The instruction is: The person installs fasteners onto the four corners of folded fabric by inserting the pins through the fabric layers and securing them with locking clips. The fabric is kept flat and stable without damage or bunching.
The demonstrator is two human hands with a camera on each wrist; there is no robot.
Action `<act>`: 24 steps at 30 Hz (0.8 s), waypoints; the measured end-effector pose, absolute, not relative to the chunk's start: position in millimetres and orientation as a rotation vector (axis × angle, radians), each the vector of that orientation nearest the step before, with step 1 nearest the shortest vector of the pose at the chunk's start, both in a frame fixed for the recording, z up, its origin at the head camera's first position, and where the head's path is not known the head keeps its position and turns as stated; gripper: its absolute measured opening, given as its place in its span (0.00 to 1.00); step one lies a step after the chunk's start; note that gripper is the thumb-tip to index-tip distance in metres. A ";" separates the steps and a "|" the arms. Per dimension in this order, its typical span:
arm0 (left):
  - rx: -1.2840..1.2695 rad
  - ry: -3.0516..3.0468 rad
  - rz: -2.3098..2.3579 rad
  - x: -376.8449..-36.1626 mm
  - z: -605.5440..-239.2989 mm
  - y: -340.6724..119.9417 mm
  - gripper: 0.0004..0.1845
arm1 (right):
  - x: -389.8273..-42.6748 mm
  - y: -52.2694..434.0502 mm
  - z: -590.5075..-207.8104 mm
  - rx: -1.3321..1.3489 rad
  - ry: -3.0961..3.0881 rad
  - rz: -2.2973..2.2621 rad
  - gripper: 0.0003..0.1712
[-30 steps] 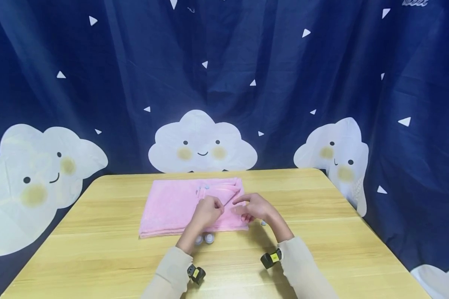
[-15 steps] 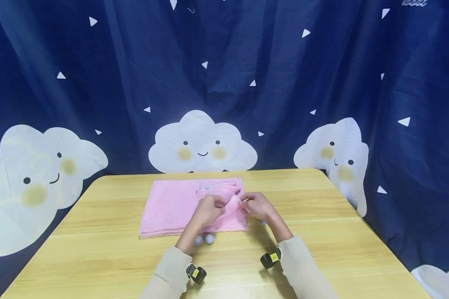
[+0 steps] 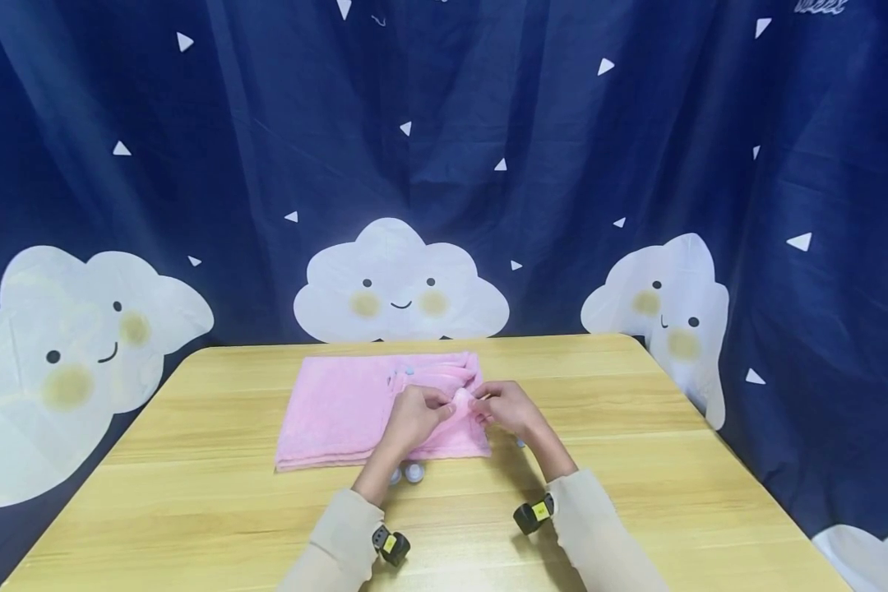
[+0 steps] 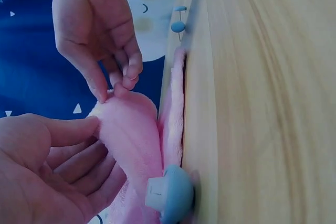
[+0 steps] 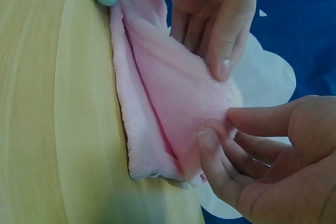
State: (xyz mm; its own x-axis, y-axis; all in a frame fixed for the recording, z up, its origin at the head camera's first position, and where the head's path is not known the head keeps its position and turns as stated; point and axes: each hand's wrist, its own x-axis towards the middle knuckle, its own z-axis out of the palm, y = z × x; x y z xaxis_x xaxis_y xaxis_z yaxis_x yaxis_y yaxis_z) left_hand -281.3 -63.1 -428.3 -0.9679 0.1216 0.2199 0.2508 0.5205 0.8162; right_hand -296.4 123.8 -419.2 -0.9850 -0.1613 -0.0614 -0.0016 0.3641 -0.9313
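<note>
A folded pink plush cloth (image 3: pixel 333 403) lies on the table. Its right part is raised between my two hands, the layer (image 4: pixel 128 124) standing up off the one below. My left hand (image 3: pixel 413 418) pinches the lifted edge between thumb and fingers, as the left wrist view also shows. Close opposite, my right hand (image 3: pixel 513 408) pinches the same edge; its thumb and forefinger meet on the cloth (image 5: pixel 173 87) in the right wrist view. A light-blue mushroom-shaped piece with a white stem (image 4: pixel 176 195) stands beside the cloth's near edge.
Two pale round pieces (image 3: pixel 414 473) sit at the cloth's front edge. A small blue piece (image 3: pixel 521 442) lies right of the cloth, another (image 3: pixel 409 371) on top of it. A dark blue cloud-print curtain (image 3: pixel 444 164) hangs behind the wooden table (image 3: pixel 192 510).
My right hand has closed from spread fingers onto the cloth, and a fold has come up between the hands. The left hand has shifted slightly right, nearer to the right hand.
</note>
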 end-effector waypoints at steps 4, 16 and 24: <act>-0.323 -2.625 -1.425 -281.4 -428.0 -63.1 0.04 | -294.5 125.5 -415.1 -0.175 2.488 -1.650 0.11; -0.264 -2.620 -1.446 -281.6 -425.0 -65.5 0.05 | -293.7 161.5 -395.1 -0.149 2.730 -1.296 0.11; -0.248 -2.621 -1.443 -281.9 -424.3 -66.2 0.04 | -291.5 190.0 -394.8 -0.095 2.812 -0.869 0.16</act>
State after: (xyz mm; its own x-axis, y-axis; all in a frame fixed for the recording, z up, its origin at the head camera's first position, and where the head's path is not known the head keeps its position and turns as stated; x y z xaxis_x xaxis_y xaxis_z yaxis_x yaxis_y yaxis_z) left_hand -281.9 -66.2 -424.3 -0.9767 0.0763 0.2006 0.2103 0.5267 0.8236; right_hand -291.5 190.0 -394.8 -0.9786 -0.1190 -0.1676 -0.0036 0.8254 -0.5646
